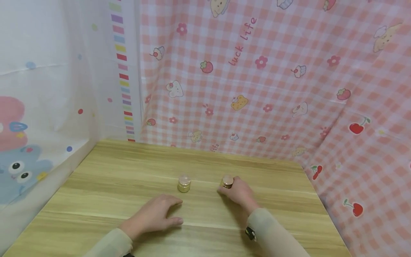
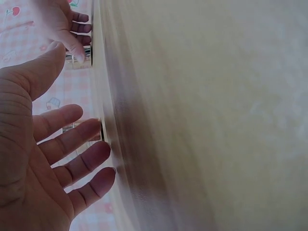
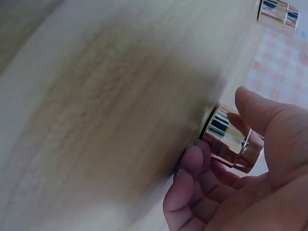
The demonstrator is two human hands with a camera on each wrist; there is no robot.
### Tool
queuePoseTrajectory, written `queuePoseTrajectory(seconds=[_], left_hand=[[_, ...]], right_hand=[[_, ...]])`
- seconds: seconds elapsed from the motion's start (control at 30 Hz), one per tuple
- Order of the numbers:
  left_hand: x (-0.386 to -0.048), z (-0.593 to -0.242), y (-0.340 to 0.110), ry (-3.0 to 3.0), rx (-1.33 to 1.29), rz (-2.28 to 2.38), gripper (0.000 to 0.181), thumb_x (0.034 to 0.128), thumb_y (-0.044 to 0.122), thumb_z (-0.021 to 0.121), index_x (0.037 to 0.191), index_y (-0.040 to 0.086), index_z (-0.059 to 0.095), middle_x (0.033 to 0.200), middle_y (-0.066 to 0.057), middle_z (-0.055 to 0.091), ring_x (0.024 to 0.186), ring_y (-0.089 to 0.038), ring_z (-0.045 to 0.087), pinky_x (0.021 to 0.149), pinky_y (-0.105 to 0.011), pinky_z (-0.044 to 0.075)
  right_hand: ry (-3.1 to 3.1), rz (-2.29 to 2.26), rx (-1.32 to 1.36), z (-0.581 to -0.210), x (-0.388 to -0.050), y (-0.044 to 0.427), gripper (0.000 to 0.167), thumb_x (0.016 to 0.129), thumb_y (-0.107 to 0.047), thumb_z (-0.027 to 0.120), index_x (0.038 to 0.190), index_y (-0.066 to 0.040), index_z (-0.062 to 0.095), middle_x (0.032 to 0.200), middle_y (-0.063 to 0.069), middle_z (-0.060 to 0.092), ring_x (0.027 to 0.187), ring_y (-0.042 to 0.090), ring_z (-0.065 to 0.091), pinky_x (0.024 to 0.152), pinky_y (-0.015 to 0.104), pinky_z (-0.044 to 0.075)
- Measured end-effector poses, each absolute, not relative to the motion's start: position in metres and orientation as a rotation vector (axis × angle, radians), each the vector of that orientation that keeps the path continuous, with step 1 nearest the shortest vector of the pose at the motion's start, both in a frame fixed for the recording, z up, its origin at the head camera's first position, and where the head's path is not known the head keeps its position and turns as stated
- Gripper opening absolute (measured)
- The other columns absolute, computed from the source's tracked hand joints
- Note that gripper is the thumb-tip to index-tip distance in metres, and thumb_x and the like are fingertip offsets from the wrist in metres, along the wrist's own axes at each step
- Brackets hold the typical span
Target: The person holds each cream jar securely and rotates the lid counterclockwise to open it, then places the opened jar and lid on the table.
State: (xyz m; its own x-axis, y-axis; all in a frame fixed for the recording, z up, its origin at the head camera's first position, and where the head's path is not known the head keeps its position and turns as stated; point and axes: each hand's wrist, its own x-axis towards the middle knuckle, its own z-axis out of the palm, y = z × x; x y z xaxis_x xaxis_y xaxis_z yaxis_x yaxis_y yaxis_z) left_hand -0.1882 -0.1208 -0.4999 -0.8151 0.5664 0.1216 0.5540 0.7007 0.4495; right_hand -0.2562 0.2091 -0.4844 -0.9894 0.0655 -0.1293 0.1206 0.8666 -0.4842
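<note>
Two small gold jars with shiny lids stand upright and apart on the wooden table. My right hand (image 1: pixel 240 194) has its thumb and fingers around the right jar (image 1: pixel 227 181). The right wrist view shows curled fingers of that hand (image 3: pixel 250 187) against the jar (image 3: pixel 231 139), the thumb on its other side; whether the thumb touches is hard to tell. My left hand (image 1: pixel 151 217) is held near the left jar (image 1: pixel 184 184), nearer to me, with nothing in it. Its fingers are spread and relaxed in the left wrist view (image 2: pixel 53 154), partly hiding that jar.
The wooden table (image 1: pixel 128 171) has a pink checked cloth (image 1: pixel 269 89) hanging behind it and on the right. A white cloth with cartoon prints (image 1: pixel 48 89) hangs along the left side.
</note>
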Motion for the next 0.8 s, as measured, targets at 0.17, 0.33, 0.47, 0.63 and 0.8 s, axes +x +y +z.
queuePoseTrajectory(seconds=[0.17, 0.33, 0.47, 0.63, 0.8], left_hand=[[-0.188, -0.501, -0.122, 2.879, 0.940, 0.746, 0.070, 0.0920, 0.057, 0.078, 0.138, 0.006, 0.068, 0.139, -0.013, 0.072, 0.128, -0.034, 0.067, 0.111, -0.057, 0.052], [-0.187, -0.501, -0.122, 2.874, 0.925, 0.753, 0.070, 0.0918, 0.057, 0.078, 0.139, 0.007, 0.067, 0.140, -0.013, 0.071, 0.130, -0.035, 0.066, 0.112, -0.058, 0.051], [-0.186, -0.500, -0.121, 2.871, 0.919, 0.753, 0.070, 0.0919, 0.057, 0.078, 0.140, 0.007, 0.067, 0.141, -0.014, 0.071, 0.131, -0.035, 0.066, 0.112, -0.059, 0.051], [-0.185, -0.498, -0.119, 2.864, 0.917, 0.757, 0.070, 0.0920, 0.058, 0.078, 0.140, 0.007, 0.067, 0.141, -0.012, 0.071, 0.131, -0.035, 0.066, 0.112, -0.059, 0.051], [-0.185, -0.497, -0.118, 2.866, 0.933, 0.758, 0.069, 0.0925, 0.057, 0.077, 0.140, 0.007, 0.068, 0.140, -0.011, 0.072, 0.131, -0.034, 0.066, 0.112, -0.058, 0.051]], right_hand=[[2.965, -0.680, 0.200, -0.488, -0.259, 0.204, 0.074, 0.088, -0.055, 0.083, 0.131, -0.001, 0.059, 0.119, 0.019, 0.073, 0.106, 0.036, 0.071, 0.093, 0.055, 0.057], [2.988, -0.656, 0.225, -0.489, -0.261, 0.202, 0.075, 0.087, -0.054, 0.083, 0.135, -0.002, 0.059, 0.120, 0.022, 0.074, 0.107, 0.039, 0.072, 0.090, 0.057, 0.057], [3.001, -0.704, 0.217, -0.490, -0.260, 0.204, 0.070, 0.084, -0.050, 0.086, 0.132, -0.004, 0.063, 0.119, 0.018, 0.075, 0.105, 0.035, 0.072, 0.089, 0.054, 0.056], [3.000, -0.839, 0.190, -0.489, -0.257, 0.210, 0.057, 0.078, -0.042, 0.090, 0.117, -0.007, 0.066, 0.107, 0.010, 0.075, 0.095, 0.027, 0.070, 0.083, 0.046, 0.055], [2.933, -1.121, 0.113, -0.487, -0.252, 0.215, 0.046, 0.081, -0.027, 0.091, 0.109, -0.006, 0.062, 0.102, 0.007, 0.071, 0.091, 0.020, 0.065, 0.080, 0.036, 0.055]])
